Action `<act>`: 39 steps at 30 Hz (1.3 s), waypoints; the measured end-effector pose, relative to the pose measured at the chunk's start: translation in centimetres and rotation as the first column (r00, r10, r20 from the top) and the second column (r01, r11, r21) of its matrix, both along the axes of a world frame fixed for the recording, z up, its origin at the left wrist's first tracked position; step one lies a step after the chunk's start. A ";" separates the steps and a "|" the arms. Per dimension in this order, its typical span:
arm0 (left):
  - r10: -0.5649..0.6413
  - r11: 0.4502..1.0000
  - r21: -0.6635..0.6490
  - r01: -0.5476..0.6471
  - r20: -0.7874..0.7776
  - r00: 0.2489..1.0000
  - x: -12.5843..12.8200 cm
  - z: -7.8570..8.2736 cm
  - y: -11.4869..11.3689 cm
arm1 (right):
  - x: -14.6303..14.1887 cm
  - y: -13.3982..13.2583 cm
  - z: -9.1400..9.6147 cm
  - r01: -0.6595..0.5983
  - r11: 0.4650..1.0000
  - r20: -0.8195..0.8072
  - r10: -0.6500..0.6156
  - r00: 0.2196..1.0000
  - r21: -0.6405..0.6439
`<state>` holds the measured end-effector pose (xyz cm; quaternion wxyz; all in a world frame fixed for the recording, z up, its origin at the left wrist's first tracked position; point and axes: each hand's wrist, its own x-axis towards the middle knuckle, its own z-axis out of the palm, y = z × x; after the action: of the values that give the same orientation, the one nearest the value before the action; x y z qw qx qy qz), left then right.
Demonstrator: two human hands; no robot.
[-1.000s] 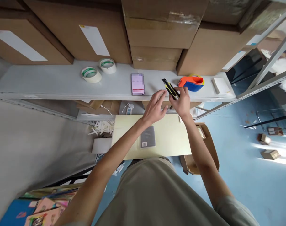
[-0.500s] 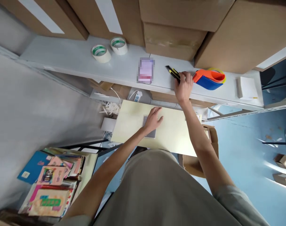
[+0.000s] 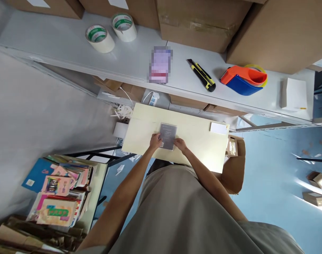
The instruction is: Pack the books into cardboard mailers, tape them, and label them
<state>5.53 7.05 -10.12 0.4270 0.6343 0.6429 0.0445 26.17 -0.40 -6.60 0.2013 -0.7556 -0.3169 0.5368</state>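
A small grey case (image 3: 168, 135) with printed text lies on the pale yellow tabletop (image 3: 195, 141). My left hand (image 3: 155, 141) grips its lower left edge and my right hand (image 3: 180, 144) grips its lower right corner, fingers curled on it. A black and yellow utility knife (image 3: 202, 75) lies alone on the white shelf (image 3: 71, 53) above, beside an orange and blue tape dispenser (image 3: 244, 80).
Two tape rolls (image 3: 100, 38) and a blurred phone (image 3: 160, 65) sit on the shelf under cardboard boxes (image 3: 195, 24). A white box (image 3: 294, 94) stands at the shelf's right end. Colourful books (image 3: 57, 197) pile up at lower left. A white slip (image 3: 218, 128) lies on the table.
My right hand let go of the utility knife on the shelf and came down to the grey case. My left hand shifted from lying flat on the case to gripping its edge.
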 end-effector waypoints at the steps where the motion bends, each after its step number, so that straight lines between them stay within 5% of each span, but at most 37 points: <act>1: 0.015 1.000 -0.014 -0.014 0.001 1.000 0.3 -0.2 -0.3 | 0.1 -0.4 -0.3 0.021 1.000 -0.018 -0.021 1.000 -0.004; 10: 0.098 0.991 -0.103 -0.086 0.119 0.988 5.4 0.7 -4.8 | 1.7 -2.8 0.1 0.160 0.986 -0.132 -0.153 0.979 0.044; 18: 0.217 0.968 -0.186 -0.167 0.295 0.930 6.6 4.9 -4.9 | 6.2 -2.2 5.8 0.118 0.964 -0.213 -0.067 0.975 0.239; 20: 0.342 0.935 -0.245 -0.255 0.443 0.829 6.6 7.0 -4.2 | 8.0 -2.8 8.3 0.103 0.942 -0.302 -0.001 0.953 0.320; 22: 0.424 0.903 -0.353 -0.245 0.647 0.633 6.5 9.7 -3.6 | 9.9 -3.7 11.0 0.107 0.902 -0.422 0.089 0.902 0.418; 24: 0.396 0.912 -0.397 -0.100 0.796 0.458 6.7 12.8 -3.2 | 11.6 -4.8 13.6 0.148 0.866 -0.508 0.135 0.851 0.478; 26: 0.320 0.928 -0.368 0.053 0.863 0.392 7.1 15.9 -3.3 | 12.9 -5.8 15.7 0.208 0.845 -0.546 0.114 0.830 0.492; 29: 0.237 0.940 -0.321 0.118 0.860 0.452 8.5 19.7 -4.1 | 13.9 -6.8 17.4 0.287 0.822 -0.570 0.055 0.819 0.491; 32: 0.171 0.967 -0.247 0.065 0.815 0.554 10.1 21.9 -5.1 | 14.2 -7.4 17.5 0.316 0.812 -0.567 0.022 0.824 0.491; 36: 0.041 0.995 -0.088 0.039 0.759 0.650 11.2 22.4 -5.8 | 14.0 -8.1 16.9 0.348 0.776 -0.443 -0.100 0.891 0.526; 39: -0.123 0.989 0.142 0.046 0.597 0.793 11.8 22.3 -6.3 | 12.3 -8.4 16.7 0.387 0.711 -0.301 -0.253 0.920 0.587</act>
<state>17.34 0.77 12.16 0.5723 0.6396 0.4403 0.2638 38.46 -8.76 10.13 0.5653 -0.6286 -0.3212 0.4268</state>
